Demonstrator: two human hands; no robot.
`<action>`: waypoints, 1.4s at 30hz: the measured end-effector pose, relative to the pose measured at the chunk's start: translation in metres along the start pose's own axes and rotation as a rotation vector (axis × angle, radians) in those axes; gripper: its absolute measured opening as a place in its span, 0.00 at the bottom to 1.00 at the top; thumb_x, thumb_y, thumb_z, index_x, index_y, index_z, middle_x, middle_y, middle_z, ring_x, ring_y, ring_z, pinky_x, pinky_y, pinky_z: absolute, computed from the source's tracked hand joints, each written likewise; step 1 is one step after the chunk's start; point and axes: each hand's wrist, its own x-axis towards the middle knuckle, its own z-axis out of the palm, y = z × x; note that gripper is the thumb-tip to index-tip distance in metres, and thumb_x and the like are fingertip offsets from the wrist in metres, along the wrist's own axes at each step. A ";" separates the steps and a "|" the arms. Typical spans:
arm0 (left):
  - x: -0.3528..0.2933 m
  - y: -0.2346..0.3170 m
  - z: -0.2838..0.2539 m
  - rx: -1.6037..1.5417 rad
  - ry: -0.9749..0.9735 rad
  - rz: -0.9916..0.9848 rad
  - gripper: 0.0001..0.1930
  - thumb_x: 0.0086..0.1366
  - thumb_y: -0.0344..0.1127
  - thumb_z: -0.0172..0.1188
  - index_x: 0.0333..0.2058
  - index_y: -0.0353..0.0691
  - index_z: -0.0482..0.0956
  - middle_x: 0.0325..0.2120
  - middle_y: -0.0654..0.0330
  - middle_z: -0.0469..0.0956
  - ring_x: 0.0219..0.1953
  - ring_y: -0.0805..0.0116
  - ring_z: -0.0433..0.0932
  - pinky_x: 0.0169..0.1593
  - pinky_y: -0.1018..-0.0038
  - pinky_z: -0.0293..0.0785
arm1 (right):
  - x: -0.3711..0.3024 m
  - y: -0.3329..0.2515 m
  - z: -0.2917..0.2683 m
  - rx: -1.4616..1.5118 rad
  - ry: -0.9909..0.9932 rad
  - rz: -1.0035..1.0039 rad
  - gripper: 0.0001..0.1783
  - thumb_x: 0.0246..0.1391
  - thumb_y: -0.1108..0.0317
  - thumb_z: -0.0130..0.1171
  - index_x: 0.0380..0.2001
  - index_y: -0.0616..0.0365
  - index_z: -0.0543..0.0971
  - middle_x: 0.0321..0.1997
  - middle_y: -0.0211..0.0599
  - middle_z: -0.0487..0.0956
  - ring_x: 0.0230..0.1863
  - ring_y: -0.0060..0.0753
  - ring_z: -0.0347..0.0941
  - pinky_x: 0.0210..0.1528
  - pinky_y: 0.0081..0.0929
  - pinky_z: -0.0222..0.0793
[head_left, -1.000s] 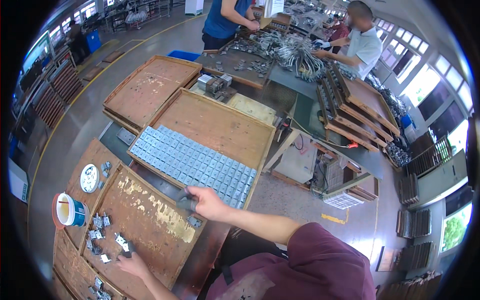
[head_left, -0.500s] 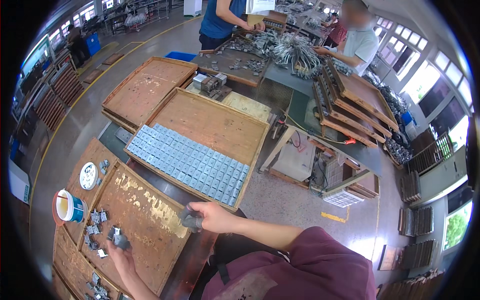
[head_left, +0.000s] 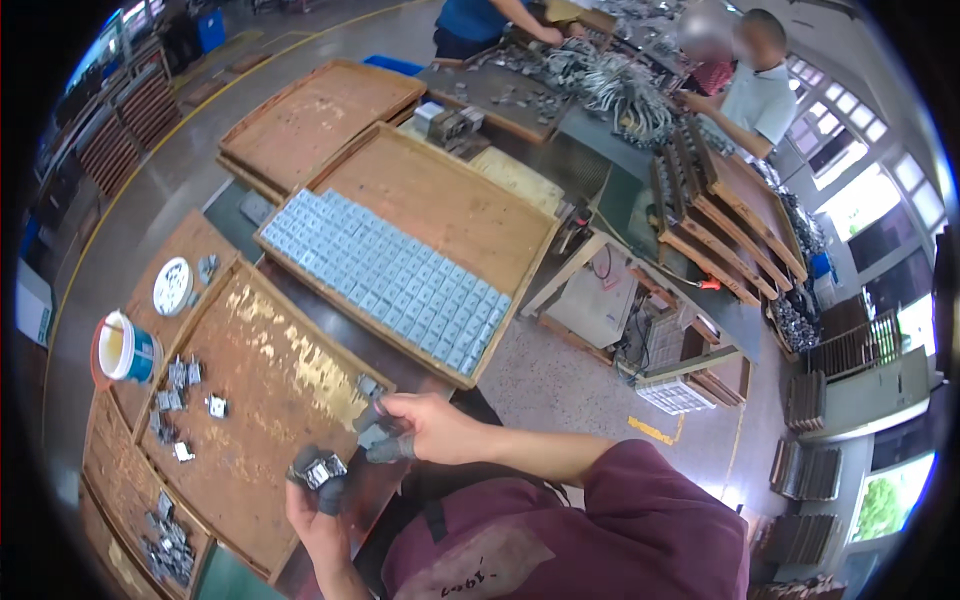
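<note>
My left hand [head_left: 318, 505], with dark grey coverings on its fingers, grips a small shiny metal bracket [head_left: 322, 470] over the near edge of a worn wooden tray [head_left: 270, 385]. Close by on the right, my right hand [head_left: 410, 428] has its grey-covered fingers curled in beside the tray's right corner; whatever it holds is too unclear to name. Several similar metal pieces [head_left: 170, 400] lie along the tray's left side, and a single piece [head_left: 216, 406] sits apart from them. Beyond stands a second wooden tray [head_left: 440, 205], its near half covered with neat rows of flat silvery metal pieces [head_left: 385, 280].
A white-and-blue bucket [head_left: 130, 350] and a white round dish [head_left: 173, 287] stand at the left. More metal parts [head_left: 168, 540] are heaped at lower left. Another tray stack [head_left: 320, 110] is behind. Across the aisle, people work beside tilted stacked trays [head_left: 715, 220] and bundled metal strips [head_left: 620, 95].
My left hand has moved right, toward my right hand, with a metal bracket in it. One piece now lies uncovered where that hand was. The view has shifted.
</note>
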 end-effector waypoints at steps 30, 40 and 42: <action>-0.013 -0.024 0.016 0.384 -0.185 0.248 0.31 0.59 0.19 0.55 0.63 0.30 0.64 0.57 0.53 0.67 0.60 0.62 0.67 0.63 0.70 0.65 | -0.004 0.013 0.026 -0.987 -0.072 -0.431 0.10 0.45 0.75 0.58 0.34 0.62 0.73 0.34 0.43 0.71 0.38 0.51 0.73 0.38 0.42 0.71; -0.007 -0.033 0.012 0.725 -0.113 0.604 0.39 0.48 0.37 0.72 0.59 0.27 0.69 0.50 0.47 0.74 0.51 0.50 0.75 0.57 0.60 0.69 | -0.004 -0.014 0.019 -0.708 -0.260 -0.011 0.20 0.51 0.60 0.61 0.42 0.62 0.72 0.40 0.51 0.78 0.45 0.57 0.76 0.42 0.44 0.71; -0.008 -0.031 0.021 0.626 -0.176 0.558 0.41 0.49 0.39 0.73 0.60 0.27 0.68 0.54 0.46 0.74 0.51 0.52 0.76 0.55 0.63 0.72 | -0.003 -0.003 0.013 -0.567 -0.380 0.034 0.23 0.51 0.53 0.63 0.39 0.61 0.74 0.35 0.55 0.80 0.41 0.59 0.77 0.38 0.45 0.71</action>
